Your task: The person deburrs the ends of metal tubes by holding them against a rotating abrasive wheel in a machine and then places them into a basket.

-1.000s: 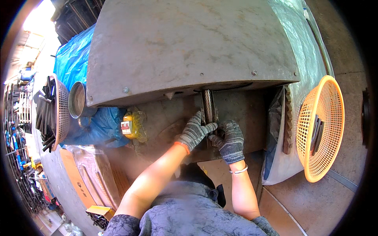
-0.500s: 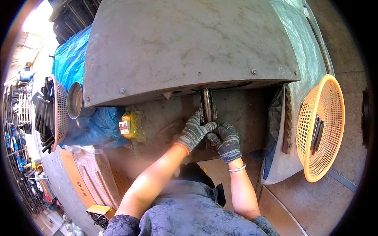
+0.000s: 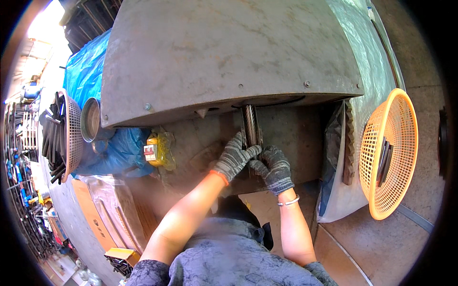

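A shiny dark metal cylinder (image 3: 250, 121) sticks out toward me from beneath the front edge of a big grey metal cover (image 3: 229, 52). Both my hands wear grey striped knit gloves. My left hand (image 3: 235, 156) is closed at the cylinder's near end, its fingers along the left side and its thumb across the front. Close against it, my right hand (image 3: 275, 168) is closed, fingers curled by the same end. Whatever sits inside the right fingers is hidden. The two hands nearly touch at the thumbs.
An orange plastic basket (image 3: 411, 143) with a few dark rods stands at right. At left are a pale basket (image 3: 74, 138) full of dark rods, a metal cup (image 3: 89, 120) and blue plastic sheeting (image 3: 86, 71). A yellow switch box (image 3: 155, 149) sits below the cover's left part.
Almost nothing differs. Both hands keep their place at the cylinder's end, with only a very slight shift of the right hand and the view.
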Tool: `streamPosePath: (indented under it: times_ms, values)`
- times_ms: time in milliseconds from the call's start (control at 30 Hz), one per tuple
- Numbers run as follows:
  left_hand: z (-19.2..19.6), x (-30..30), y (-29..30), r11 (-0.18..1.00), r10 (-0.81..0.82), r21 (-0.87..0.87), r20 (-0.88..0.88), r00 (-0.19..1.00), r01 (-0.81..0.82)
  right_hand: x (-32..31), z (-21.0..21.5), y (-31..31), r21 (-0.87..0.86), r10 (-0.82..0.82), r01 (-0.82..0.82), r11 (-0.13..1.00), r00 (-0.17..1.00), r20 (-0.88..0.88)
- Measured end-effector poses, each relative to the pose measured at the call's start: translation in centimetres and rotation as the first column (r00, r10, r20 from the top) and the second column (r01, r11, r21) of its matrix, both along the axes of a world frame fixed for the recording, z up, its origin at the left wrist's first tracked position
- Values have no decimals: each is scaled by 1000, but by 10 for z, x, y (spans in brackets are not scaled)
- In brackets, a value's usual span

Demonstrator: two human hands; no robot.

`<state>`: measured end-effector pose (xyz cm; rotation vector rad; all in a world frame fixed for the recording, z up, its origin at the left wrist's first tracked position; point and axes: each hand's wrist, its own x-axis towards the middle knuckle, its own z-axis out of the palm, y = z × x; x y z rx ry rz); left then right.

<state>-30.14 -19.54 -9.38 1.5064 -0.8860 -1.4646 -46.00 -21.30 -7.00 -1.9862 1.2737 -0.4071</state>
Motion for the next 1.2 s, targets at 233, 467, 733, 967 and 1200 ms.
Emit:
streamPosePath:
  times_ms: [233,467,733,967,1200]
  values:
    - [9,0,-3,999,-19,34,-18,1000,19,2,4,-1,65,24,-17,998,993,-112]
    - [1,1,-1,999,-35,3,-20,999,35,0,-3,1,37,-36,36,999,999,-14]
    - [14,2,-3,997,-42,62,87,995,37,-1,0,1,38,-17,16,999,1000,10]
    - [11,1,-3,999,-14,29,18,1000,14,-3,-11,5,155,-81,71,985,995,59]
    - [10,4,-3,998,-40,46,-12,999,40,0,-1,-1,107,-42,37,994,998,49]
